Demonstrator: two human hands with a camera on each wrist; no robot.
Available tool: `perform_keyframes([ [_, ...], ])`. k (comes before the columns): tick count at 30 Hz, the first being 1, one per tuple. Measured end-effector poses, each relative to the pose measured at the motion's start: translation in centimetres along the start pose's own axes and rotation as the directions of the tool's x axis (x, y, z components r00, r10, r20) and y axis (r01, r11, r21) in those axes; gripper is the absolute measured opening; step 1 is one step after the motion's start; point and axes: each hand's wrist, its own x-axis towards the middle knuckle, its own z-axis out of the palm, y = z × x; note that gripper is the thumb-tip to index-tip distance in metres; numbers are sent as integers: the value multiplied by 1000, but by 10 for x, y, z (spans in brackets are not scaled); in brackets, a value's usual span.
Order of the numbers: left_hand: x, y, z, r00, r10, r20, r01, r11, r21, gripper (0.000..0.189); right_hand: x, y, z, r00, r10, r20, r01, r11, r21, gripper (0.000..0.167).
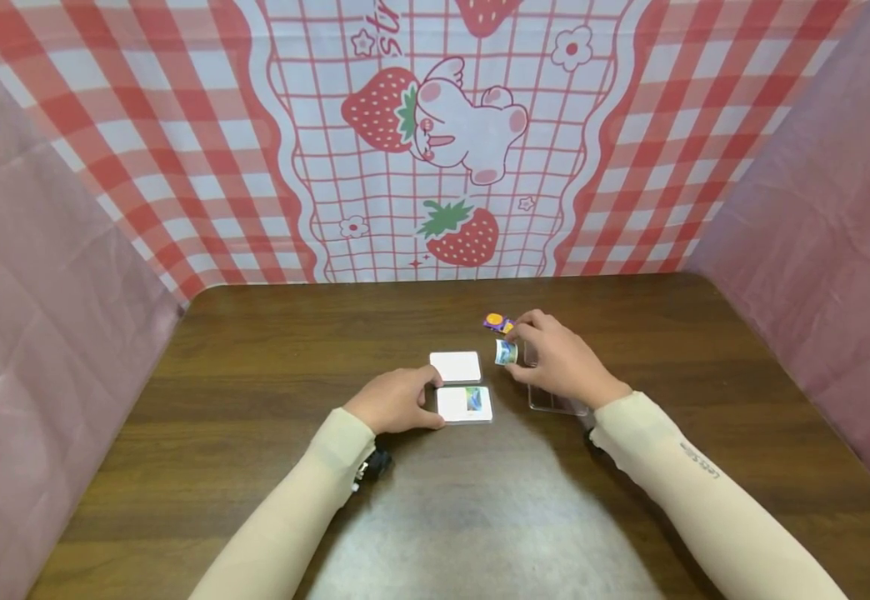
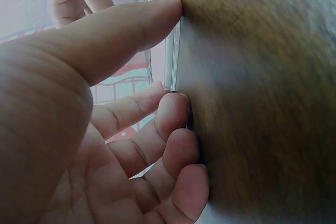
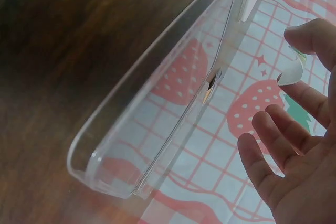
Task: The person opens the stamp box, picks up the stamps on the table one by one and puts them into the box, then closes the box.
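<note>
One left grip [image 1: 396,401] spread, holding lower card [image 1: 453,406] by edges, right grip [image 1: 558,358] pinching sticker [image 1: 505,352], far table edge [image 1: 360,288] well apart

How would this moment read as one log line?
left hand: holds flat white rectangle bearing colourful picture; right hand: pinches small curled blue-green picture slip; nearby: plain flat white rectangle, clear rectangular plastic tray

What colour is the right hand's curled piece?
Blue, green and white; the curled piece shows best in the head view.
</note>
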Motion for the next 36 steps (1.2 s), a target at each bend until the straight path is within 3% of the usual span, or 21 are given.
perform_keyframes([
  [36,-2,2,-2,1000,7,-3,-7,1000,-7,51,-9,-5,8,998,-55,-10,55,999,0,35],
])
